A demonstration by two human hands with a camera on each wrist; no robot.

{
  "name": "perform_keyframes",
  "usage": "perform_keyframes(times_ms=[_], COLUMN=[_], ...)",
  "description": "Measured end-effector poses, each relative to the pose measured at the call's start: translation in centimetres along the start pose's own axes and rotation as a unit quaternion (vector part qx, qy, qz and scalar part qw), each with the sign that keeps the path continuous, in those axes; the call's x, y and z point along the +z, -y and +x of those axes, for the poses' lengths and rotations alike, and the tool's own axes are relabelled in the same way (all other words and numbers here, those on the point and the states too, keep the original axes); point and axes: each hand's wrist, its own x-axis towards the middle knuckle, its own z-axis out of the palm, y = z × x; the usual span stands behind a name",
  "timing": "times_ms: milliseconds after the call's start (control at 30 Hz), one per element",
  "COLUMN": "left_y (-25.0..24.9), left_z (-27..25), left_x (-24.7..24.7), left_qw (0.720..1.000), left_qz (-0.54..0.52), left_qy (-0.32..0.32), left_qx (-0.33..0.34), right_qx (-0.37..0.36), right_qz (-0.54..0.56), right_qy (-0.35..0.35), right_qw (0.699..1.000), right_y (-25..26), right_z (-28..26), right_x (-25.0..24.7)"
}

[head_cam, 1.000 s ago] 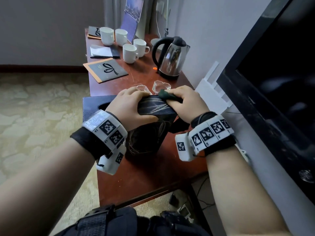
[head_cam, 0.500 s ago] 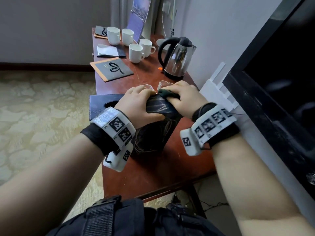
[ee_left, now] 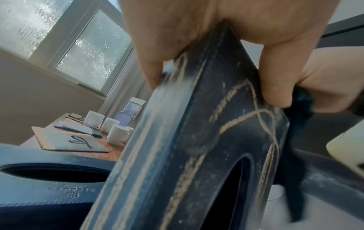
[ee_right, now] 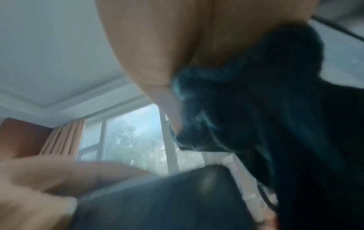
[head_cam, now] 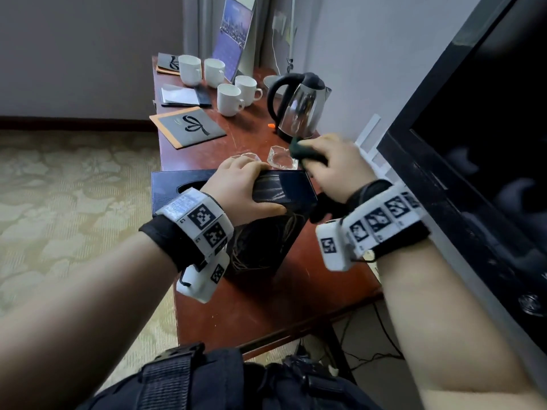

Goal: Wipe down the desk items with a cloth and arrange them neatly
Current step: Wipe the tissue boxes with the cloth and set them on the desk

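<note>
Left hand [head_cam: 242, 184] grip curls round top edge of dark box [head_cam: 284, 187], standing tilted on bench [head_cam: 266, 303] beside tissue holder [head_cam: 168, 184]. Right hand [head_cam: 334, 164] grip bunches cloth [head_cam: 302, 149], just off box, near glass dishes [head_cam: 281, 156]. Risk: cloth snags dish, or tilted box slips sideways. Tissue holder carries embossed text, unreadable; box shows only gold lines.
</note>
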Motion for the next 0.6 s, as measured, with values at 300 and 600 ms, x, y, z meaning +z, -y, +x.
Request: perform_keyframes(times_ms=[300, 600], left_y=[4.4, 4.1], left_z=[-2.3, -2.6], left_x=[0.2, -0.3], left_qw=[0.965, 0.968], left_qz=[-0.254, -0.246], left_qy=[0.032, 0.021], left_qx=[-0.053, -0.03], right_qx=[0.031, -0.173], right_qz=[-0.05, -0.022], right_qy=[0.054, 0.099], right_qw=[0.997, 0.98], right_y=[1.6, 1.0], right_z=[-0.3, -4.1], right_x=[2.7, -0.4])
